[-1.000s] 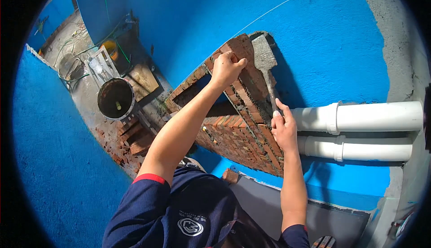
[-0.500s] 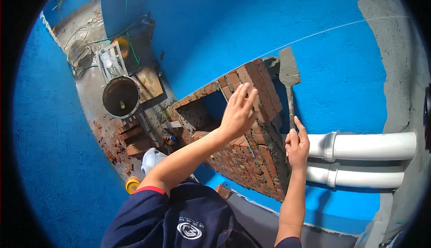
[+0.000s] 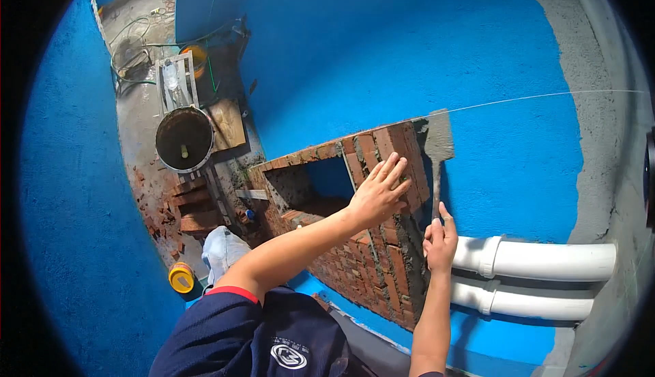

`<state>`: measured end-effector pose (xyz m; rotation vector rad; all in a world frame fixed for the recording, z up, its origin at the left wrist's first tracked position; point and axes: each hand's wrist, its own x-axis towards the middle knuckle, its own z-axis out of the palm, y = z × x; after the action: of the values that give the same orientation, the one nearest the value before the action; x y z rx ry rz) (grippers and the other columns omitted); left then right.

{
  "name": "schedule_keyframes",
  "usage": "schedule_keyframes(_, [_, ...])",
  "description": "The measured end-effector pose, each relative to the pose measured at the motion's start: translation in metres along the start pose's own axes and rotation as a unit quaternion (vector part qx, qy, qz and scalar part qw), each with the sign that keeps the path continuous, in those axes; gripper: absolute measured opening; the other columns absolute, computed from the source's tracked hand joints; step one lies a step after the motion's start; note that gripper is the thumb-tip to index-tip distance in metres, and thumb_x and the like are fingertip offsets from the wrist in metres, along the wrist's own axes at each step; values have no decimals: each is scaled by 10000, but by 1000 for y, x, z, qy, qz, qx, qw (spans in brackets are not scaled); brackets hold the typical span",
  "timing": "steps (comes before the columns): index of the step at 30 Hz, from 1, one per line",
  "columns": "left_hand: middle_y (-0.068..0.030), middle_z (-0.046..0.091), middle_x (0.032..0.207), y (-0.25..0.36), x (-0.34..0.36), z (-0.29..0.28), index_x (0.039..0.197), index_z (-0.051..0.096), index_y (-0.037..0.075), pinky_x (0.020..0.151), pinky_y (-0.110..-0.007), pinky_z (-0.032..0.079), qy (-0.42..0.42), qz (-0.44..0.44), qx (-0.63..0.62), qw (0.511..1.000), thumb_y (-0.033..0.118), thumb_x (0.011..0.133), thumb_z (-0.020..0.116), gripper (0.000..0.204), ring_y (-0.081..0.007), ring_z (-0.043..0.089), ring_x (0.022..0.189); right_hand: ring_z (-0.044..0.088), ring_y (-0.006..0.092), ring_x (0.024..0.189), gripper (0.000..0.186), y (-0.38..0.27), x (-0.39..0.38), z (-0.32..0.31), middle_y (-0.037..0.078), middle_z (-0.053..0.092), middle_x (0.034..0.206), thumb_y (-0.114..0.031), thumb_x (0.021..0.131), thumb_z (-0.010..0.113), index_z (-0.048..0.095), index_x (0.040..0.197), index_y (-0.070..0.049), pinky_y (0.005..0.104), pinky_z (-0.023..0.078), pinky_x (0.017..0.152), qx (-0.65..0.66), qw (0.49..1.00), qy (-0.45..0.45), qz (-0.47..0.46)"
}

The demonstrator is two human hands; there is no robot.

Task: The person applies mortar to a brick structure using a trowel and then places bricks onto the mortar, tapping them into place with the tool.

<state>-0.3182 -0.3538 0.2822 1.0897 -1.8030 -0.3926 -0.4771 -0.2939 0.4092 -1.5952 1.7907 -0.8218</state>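
My left hand (image 3: 379,196) lies palm down, fingers stretched out, over the upper bricks (image 3: 391,143) of a small red brick wall (image 3: 402,268). Whether the palm presses on them cannot be seen. In my right hand (image 3: 440,244) is the handle of a trowel (image 3: 439,137), with the fingers wrapped round it. Its flat, mortar-coated blade points away from me, beside the far right end of the bricks. Grey mortar shows in the joints and along the wall's right side. Left of my left hand, the brickwork has a rectangular opening (image 3: 327,179).
Two white pipes (image 3: 546,259) run along the right. A thin string line (image 3: 518,99) crosses the blue wall (image 3: 382,42) near the blade. On the left stand a mortar bucket (image 3: 183,167), stacked bricks (image 3: 199,219), a small frame (image 3: 161,90) and a yellow tub (image 3: 181,278).
The whole view has shifted, so the brickwork and pipes sit lower. The trowel blade is slightly closer to the brick end. My left hand stays over the bricks.
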Motion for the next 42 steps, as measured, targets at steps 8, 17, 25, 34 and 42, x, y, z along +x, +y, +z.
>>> schedule_keyframes(8, [-221,261,1476,-1,2,-7,1216,557,51,1118,-495,241,-19,3,-39,999,351,850,650,482,-398,160,1404,372,22,530,387,-26,0,-7,-36,466,644,-167,960,497,498,1338,-87,173,304,445,-23,997,-23,76])
schedule_keyframes(17, [-224,234,1486,2,-1,-5,1210,545,46,1117,-503,236,-19,9,-27,999,341,853,641,473,-403,148,1407,357,26,500,355,-14,-9,-9,-45,436,631,-162,974,477,511,1320,-94,183,294,424,4,998,-26,52])
schedule_keyframes(25, [-215,214,1499,-3,1,-6,1278,504,67,1116,-513,224,-32,16,22,999,358,862,635,524,-398,132,1412,352,29,394,373,-13,-4,-10,-3,498,627,-195,978,469,473,1338,-93,185,263,346,42,994,-46,89])
schedule_keyframes(34, [-219,230,1493,-1,1,-5,1300,501,60,1116,-510,229,-27,27,21,999,348,831,670,576,-406,164,1401,356,24,478,350,0,-29,4,-30,468,627,-179,983,476,502,1323,-100,184,290,403,78,993,7,90])
schedule_keyframes(42, [-189,228,1507,2,0,-9,1373,446,139,1121,-528,189,-60,24,106,992,369,845,643,609,-381,152,1414,415,44,522,334,18,-33,5,-21,480,636,-180,971,478,537,1283,-76,213,359,461,-17,1000,21,12])
